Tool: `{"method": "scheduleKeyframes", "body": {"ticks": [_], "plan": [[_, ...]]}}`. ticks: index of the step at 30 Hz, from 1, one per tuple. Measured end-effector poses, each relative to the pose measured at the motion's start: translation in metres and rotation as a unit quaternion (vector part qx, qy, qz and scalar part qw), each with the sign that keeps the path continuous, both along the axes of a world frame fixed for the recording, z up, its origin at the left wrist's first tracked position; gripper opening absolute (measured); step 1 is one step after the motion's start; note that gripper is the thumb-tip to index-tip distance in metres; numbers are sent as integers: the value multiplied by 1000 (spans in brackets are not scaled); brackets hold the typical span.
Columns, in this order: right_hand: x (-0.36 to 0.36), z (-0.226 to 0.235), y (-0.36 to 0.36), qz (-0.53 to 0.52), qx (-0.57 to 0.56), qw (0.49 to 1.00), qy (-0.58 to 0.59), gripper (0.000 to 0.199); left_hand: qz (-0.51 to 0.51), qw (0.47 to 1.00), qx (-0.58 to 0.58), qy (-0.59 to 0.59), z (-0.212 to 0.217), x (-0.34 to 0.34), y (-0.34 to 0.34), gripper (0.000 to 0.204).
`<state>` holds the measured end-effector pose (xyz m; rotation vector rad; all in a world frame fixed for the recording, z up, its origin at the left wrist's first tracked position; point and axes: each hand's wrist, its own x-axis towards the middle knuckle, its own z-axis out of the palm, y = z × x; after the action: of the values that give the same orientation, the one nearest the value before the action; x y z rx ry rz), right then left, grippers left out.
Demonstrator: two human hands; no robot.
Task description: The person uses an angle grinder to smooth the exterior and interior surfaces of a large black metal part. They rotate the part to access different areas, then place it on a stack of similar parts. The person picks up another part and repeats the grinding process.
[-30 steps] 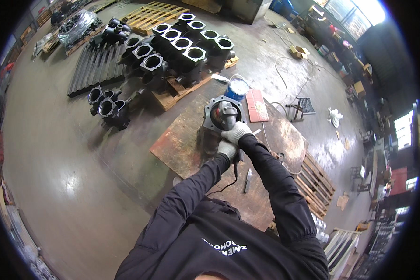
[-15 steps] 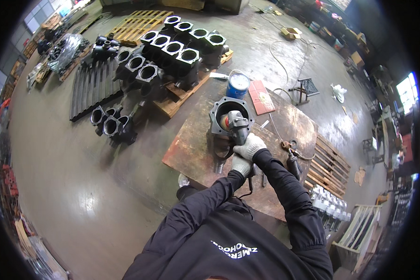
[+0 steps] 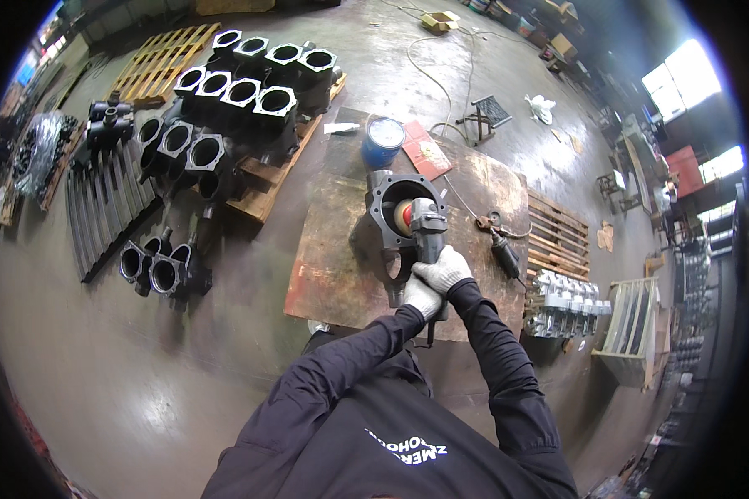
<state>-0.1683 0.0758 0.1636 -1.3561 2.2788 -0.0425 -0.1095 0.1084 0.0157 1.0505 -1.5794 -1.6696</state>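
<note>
From the head camera, both your gloved hands are on the angle grinder [image 3: 420, 229]. Your right hand [image 3: 443, 268] wraps the body of the tool, fingers closed around it; your left hand [image 3: 422, 296] sits just behind and below, fingers closed on the rear of the handle. The grinder's reddish disc [image 3: 403, 217] is inside the big round opening of the dark metal casting [image 3: 394, 208], which lies flat near the middle of the rusty steel worktop [image 3: 333, 258], toward its far edge.

As for progress — the disc is at the bore's rim, so you look to be mid-pass on this one casting; I can't tell from here how much of its surface is already cleaned. A blue can [image 3: 383, 140] stands at the worktop's far edge with a red sheet [image 3: 427, 151] beside it, and a second power tool [image 3: 504, 252] lies idle near the right edge.

Beyond the left edge, many similar castings [image 3: 250, 91] wait on pallets — whether finished or not, I can't say.
</note>
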Motion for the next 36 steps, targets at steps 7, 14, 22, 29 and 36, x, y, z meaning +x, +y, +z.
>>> {"method": "scheduleKeyframes", "body": {"ticks": [7,14,22,29,36], "plan": [[36,-12,-13,-26,-46,996,-65,69,-77,971,-74,-215,52,70,-29,38],[53,-23,-26,-158,-28,977,-139,98,-182,970,-52,-155,66,108,-53,43],[105,-34,-60,-387,-93,911,-106,103,-185,980,71,7,40,151,-89,42],[123,-31,-72,-490,-83,864,-86,109,-392,919,-39,-32,54,166,-135,42],[122,-27,-74,-531,-92,839,-75,116,-364,931,-4,39,66,160,-148,36]]}}
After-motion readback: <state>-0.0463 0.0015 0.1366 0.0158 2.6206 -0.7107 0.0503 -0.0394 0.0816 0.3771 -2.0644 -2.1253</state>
